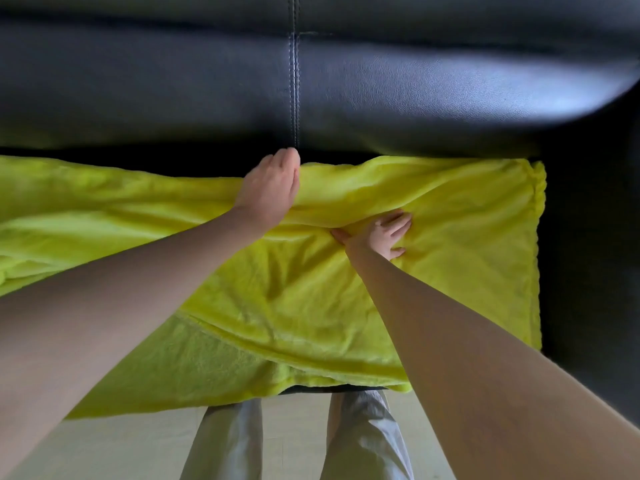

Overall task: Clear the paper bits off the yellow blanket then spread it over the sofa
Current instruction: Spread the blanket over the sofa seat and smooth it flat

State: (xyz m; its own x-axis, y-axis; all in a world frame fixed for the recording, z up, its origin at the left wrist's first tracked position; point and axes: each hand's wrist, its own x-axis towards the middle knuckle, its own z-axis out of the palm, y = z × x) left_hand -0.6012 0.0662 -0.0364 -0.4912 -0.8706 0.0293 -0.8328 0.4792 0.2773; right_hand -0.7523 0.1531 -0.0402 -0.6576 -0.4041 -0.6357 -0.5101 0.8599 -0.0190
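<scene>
Yellow blanket [346, 306] (one), two hands

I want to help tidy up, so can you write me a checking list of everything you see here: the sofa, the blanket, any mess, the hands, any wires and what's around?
Surface: black leather sofa, with a stitched seam down its backrest.
Job's things: fluffy yellow blanket lies over the seat, wrinkled, its front edge hanging down; no paper bits seen on it.
Clutter: nothing seen.
Grippers: left hand rests near the blanket's back edge, fingers together; right hand lies on a fold with fingers spread.
Cables: nothing seen.
Surroundings: pale floor and the person's grey trouser legs below.
</scene>
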